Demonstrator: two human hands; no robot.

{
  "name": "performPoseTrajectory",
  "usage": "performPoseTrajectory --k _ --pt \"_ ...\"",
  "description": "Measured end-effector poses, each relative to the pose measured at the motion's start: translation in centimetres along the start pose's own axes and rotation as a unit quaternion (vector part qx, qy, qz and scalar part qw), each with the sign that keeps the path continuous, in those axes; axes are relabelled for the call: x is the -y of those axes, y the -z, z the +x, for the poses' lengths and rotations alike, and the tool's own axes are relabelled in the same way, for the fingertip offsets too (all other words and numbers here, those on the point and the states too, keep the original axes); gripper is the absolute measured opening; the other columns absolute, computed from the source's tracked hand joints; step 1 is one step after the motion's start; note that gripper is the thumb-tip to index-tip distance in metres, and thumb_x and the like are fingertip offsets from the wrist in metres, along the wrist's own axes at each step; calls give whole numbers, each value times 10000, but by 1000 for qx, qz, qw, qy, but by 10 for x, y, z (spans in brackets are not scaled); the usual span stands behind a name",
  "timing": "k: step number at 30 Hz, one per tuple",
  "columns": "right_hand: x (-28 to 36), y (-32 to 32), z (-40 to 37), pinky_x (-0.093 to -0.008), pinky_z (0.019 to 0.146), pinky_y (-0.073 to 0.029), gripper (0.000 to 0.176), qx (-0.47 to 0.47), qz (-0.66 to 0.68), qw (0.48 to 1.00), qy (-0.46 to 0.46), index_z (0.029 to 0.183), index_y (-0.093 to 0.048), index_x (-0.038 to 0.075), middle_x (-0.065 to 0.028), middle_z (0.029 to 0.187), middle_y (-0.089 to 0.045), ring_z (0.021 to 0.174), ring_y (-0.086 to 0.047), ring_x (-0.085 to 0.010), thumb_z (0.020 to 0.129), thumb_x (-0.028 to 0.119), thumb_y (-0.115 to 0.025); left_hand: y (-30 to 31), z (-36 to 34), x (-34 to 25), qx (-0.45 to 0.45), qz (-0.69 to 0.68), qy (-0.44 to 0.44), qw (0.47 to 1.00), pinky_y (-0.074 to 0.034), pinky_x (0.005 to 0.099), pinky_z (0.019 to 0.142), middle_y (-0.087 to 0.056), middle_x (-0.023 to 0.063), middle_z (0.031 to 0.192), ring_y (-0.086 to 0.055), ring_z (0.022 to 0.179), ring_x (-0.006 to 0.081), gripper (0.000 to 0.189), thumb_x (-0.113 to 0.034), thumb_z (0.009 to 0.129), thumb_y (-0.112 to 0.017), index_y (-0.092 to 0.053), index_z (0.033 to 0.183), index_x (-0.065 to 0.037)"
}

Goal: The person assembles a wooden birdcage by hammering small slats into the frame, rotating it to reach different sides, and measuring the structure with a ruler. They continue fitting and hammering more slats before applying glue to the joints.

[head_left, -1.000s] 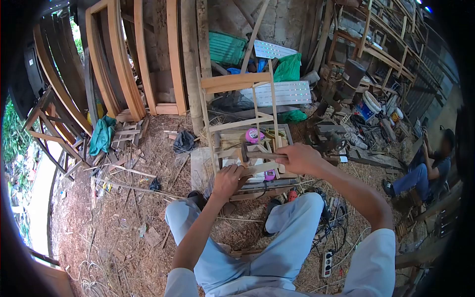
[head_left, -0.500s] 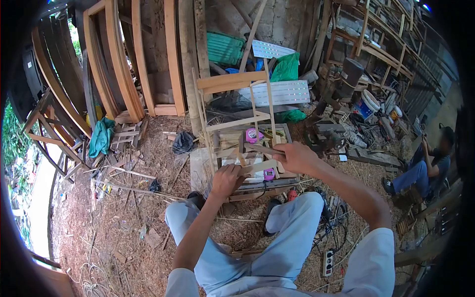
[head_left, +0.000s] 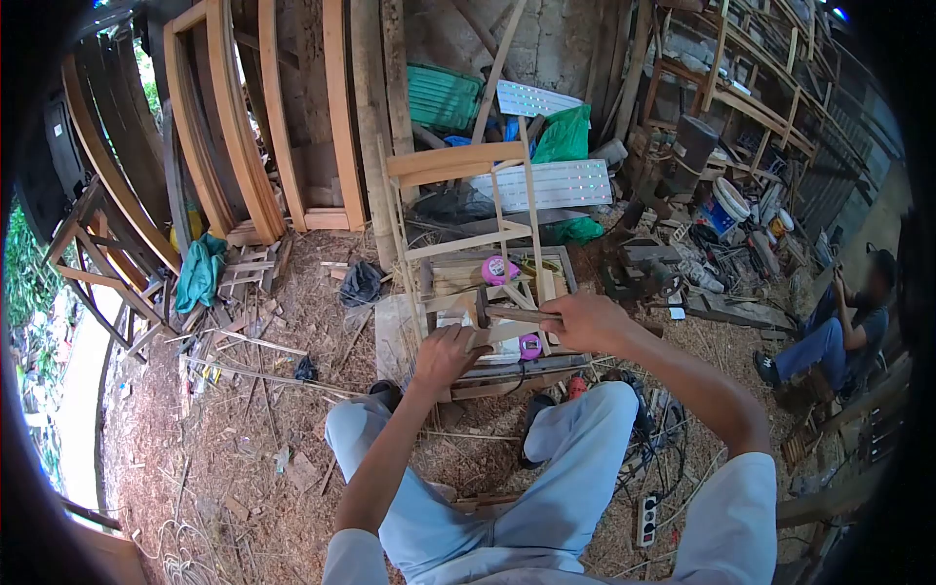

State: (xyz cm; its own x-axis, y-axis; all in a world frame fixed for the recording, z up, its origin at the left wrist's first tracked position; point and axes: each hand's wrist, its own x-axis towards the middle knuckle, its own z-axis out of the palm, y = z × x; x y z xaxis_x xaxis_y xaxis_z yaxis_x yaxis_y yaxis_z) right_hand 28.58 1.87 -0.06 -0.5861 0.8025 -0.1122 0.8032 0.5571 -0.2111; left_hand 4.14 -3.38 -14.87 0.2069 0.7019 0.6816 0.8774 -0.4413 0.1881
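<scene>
My left hand (head_left: 448,357) is closed on a short pale wood strip (head_left: 500,333), holding it over a low wooden worktable (head_left: 507,384). My right hand (head_left: 589,323) grips a hammer (head_left: 524,315) by its handle. The hammer's head points left, close to the strip and just beyond my left fingers. A pink tape measure (head_left: 498,269) lies behind the hammer, and a second pink tape measure (head_left: 529,346) sits nearer to me. A slim wooden frame (head_left: 466,239) with crossbars rises at the table's far side.
A person (head_left: 846,327) sits at the far right. Wooden door frames (head_left: 263,127) lean at the back left. A power strip (head_left: 646,520) and cables lie by my right side. Wood shavings and offcuts cover the ground. A green plastic crate (head_left: 444,96) stands against the wall.
The hammer has come down, its head now lower and nearer the wood strip. My right hand has dropped slightly. My left hand stays about where it was.
</scene>
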Motion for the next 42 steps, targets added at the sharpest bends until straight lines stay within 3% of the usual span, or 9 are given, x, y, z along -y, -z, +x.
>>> performPoseTrajectory --k 9,11,18,27,31,33,34,37,42 --pt "-34 11 -21 -451 558 -360 388 -153 225 961 52 927 -556 -18 -230 695 -550 619 -555 -371 951 368 -525 16 -4 12 46 34 12 998 -442 421 830 -615 106 964 -600 924 291 493 -269 718 -752 -598 1155 -98" --pt "-53 -19 -11 -374 609 -446 335 -259 236 936 -38 956 -539 -38 -149 744 -589 683 -570 -178 969 297 -522 17 -1 18 30 21 12 999 -418 433 896 -619 108 1013 -590 982 288 484 -268 725 -746 -603 1160 -113" --pt "-54 -94 64 -484 661 -440 378 -274 263 915 -133 976 -515 -57 -253 802 -602 790 -607 -418 960 321 -526 41 -3 37 31 -49 30 998 -307 487 1051 -621 72 1055 -543 1091 251 446 -160 685 -754 -644 1116 -123" --pt "-33 -185 120 -429 663 -457 336 -333 368 867 -36 1045 -480 -32 -176 832 -603 781 -609 -333 909 235 -632 54 -53 60 -5 55 163 985 -408 441 863 -540 115 996 -519 985 298 474 -3 672 -715 -666 1126 -130" --pt "-16 -197 126 -490 627 -442 418 -388 363 846 -43 1101 -431 -99 -284 843 -580 794 -587 -468 902 214 -625 37 -66 71 -71 -101 311 942 -490 354 805 -537 123 962 -538 949 251 551 153 720 -604 -602 1219 -81" --pt "-16 -201 127 -493 626 -437 321 -395 358 846 -11 1064 -419 -92 -278 839 -581 801 -587 -465 900 115 -602 13 -78 85 -221 -272 343 872 -525 319 765 -558 86 993 -567 888 196 513 89 808 -560 -521 1299 -55" --pt "-11 -192 122 -493 626 -437 321 -394 356 847 -9 1064 -419 -92 -278 839 -581 801 -587 -465 900 115 -602 18 -74 74 -280 -485 414 717 -536 297 754 -569 67 1064 -582 859 170 414 -52 910 -501 -480 1324 -54" --pt "-4 -178 109 -488 642 -439 235 -355 325 877 -10 1016 -410 -73 -270 827 -576 807 -585 -448 897 46 -573 40 -53 73 -290 -553 577 526 -526 218 663 -590 103 1112 -636 869 213 316 -184 990 -380 -508 1260 -80" --pt "-6 -165 99 -494 599 -458 254 -298 267 915 44 1018 -422 -19 -244 837 -587 749 -593 -456 914 140 -591 15 -57 76 -230 -649 546 477 -570 360 676 -658 159 972 -648 797 279 302 -217 944 -518 -562 1141 7"
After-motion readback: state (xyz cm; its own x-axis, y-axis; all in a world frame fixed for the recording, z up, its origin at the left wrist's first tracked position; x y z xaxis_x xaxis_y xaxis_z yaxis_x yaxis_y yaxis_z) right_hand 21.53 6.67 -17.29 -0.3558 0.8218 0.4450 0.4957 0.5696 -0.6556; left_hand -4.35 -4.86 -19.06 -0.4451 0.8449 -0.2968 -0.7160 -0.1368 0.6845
